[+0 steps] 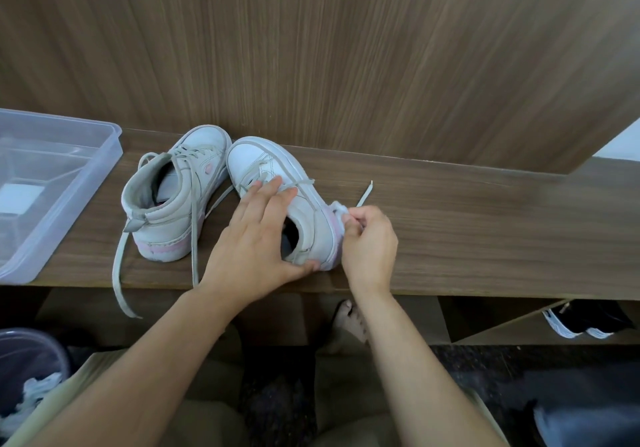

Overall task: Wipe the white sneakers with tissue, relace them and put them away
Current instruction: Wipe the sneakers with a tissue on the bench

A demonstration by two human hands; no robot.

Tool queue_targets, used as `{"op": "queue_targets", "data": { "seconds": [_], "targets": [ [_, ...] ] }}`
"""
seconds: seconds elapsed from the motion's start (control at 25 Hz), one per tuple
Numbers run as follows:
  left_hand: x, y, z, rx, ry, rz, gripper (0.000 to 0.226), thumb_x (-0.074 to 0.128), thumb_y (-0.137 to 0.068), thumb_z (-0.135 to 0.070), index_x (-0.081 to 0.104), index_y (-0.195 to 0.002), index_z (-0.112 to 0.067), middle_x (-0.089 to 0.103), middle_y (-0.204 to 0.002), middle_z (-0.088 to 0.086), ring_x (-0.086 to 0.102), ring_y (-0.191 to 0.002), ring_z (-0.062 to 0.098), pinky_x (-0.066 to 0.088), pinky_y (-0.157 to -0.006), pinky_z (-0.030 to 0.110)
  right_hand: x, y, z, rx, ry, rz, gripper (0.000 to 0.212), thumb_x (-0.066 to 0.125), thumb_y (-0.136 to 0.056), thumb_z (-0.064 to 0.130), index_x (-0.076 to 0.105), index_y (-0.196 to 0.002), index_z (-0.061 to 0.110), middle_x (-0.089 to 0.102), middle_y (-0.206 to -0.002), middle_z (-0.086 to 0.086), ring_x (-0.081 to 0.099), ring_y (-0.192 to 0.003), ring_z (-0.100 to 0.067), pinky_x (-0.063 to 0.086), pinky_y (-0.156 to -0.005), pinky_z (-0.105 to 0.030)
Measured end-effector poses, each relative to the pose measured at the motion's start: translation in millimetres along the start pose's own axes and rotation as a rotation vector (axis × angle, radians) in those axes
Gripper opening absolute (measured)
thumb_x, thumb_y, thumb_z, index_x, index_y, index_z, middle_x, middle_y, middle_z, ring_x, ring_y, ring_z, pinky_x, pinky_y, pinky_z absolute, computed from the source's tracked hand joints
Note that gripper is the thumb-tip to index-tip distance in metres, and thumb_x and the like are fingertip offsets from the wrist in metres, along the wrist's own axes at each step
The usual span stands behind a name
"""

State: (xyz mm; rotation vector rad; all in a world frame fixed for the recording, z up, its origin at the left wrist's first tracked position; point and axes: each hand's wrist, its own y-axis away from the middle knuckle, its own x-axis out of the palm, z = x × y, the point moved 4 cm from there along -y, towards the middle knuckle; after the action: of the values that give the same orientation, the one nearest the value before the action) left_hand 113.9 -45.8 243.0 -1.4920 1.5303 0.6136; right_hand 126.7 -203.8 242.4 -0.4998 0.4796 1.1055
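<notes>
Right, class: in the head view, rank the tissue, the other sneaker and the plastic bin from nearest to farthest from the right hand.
1. Tissue: pinched in the right hand.
2. Other sneaker: left, past the held one.
3. Plastic bin: far left on the shelf.

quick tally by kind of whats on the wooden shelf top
White sneakers: 2, left one and right one
Clear plastic bins: 1
Tissue wads: 1, pinched by the right hand
Total: 4
</notes>
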Motion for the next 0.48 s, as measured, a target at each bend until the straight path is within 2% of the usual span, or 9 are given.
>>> {"op": "queue_targets", "data": {
  "seconds": [0.24,0.36,0.48],
  "targets": [
    [-1,3,3,0.034,0.012,-0.007,0.103,0.075,-0.059,-0.055,0.029,-0.143,-0.017,0.02,-0.154,0.003,0.011,-0.144,0.022,0.015,-0.115,0.04,-12,46,-3,0.004,0.064,0.039,0.007,0.058,-0.091,0.017,0.064,-0.095,0.017,0.055,-0.095,0.005,0.053,-0.082,-0.009,0.041,-0.076,-0.024],
    [-2,5,4,0.039,0.027,-0.012,0.101,0.077,-0.06,-0.05,0.029,-0.143,-0.018,0.019,-0.154,0.002,0.009,-0.144,0.021,0.009,-0.113,0.033,-6,16,6,-0.036,0.046,0.029,0.009,0.058,-0.09,0.015,0.066,-0.094,0.016,0.054,-0.093,0.004,0.05,-0.081,-0.01,0.031,-0.069,-0.019],
    [-3,7,5,0.041,0.026,-0.011,0.101,0.078,-0.061,-0.05,0.027,-0.143,-0.02,0.016,-0.155,-0.001,0.007,-0.144,0.018,0.006,-0.112,0.027,6,-18,20,-0.121,0.048,0.146,0.008,0.06,-0.088,0.017,0.068,-0.086,0.019,0.064,-0.095,0.002,0.053,-0.084,-0.009,0.033,-0.071,-0.02]
  ]
}}
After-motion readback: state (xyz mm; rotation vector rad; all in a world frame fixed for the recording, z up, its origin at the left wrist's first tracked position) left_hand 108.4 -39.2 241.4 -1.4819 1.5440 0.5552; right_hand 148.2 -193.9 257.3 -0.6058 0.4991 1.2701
